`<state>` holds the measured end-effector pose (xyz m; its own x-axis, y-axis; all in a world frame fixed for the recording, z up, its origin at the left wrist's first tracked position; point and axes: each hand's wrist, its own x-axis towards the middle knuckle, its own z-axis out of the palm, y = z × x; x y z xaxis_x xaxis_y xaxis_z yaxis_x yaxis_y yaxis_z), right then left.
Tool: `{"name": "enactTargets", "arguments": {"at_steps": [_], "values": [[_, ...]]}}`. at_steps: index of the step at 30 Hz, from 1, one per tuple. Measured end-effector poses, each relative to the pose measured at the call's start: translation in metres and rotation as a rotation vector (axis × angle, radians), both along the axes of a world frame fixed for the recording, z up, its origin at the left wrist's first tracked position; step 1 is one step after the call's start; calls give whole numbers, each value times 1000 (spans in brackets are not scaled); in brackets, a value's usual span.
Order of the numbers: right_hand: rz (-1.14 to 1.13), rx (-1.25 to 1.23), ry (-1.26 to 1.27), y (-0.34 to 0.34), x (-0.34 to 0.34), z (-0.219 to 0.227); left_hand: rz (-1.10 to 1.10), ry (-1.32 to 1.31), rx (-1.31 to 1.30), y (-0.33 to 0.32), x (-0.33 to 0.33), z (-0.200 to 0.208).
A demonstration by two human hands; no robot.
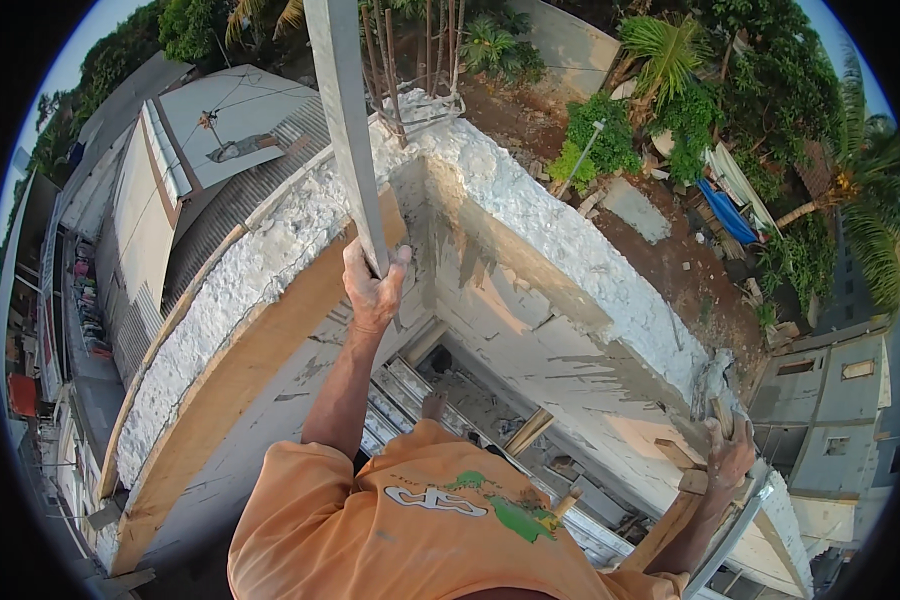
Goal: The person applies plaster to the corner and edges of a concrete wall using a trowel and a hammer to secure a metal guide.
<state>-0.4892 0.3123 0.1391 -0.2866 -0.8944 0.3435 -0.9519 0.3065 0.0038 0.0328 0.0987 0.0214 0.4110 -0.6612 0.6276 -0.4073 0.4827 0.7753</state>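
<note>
The left hand (373,287) has its grip clamped on a grey bar (345,120) near the far corner (425,190), the right hand (732,455), its grip unclear, is beside a wood block (693,482), and concrete (560,220) seems laid but unsmoothed.

I count two hands of my own, left hand (373,290) and right hand (730,455); one long grey bar (348,110); one orange shirt (390,545). Two rough concrete wall tops (560,225) meet at the far corner. Reinforcing rods (398,95) there number at least five, too crowded for an exact figure. Far right: one lamp pole (582,160), one blue sheet (727,212).
</note>
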Motion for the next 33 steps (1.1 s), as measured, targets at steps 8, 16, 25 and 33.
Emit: {"name": "enactTargets", "arguments": {"at_steps": [8,16,25,33], "values": [[86,-22,66,-2,17,-1,-113,6,101,-30,-16,-20],[147,-58,225,0,11,37,-197,-70,0,-35,-39,-38],[675,-210,-680,-156,227,112,-368,-156,-50,-12,-87,-56],[876,98,-1140,-232,318,96,-448,-125,37,-15,-79,-75]]}}
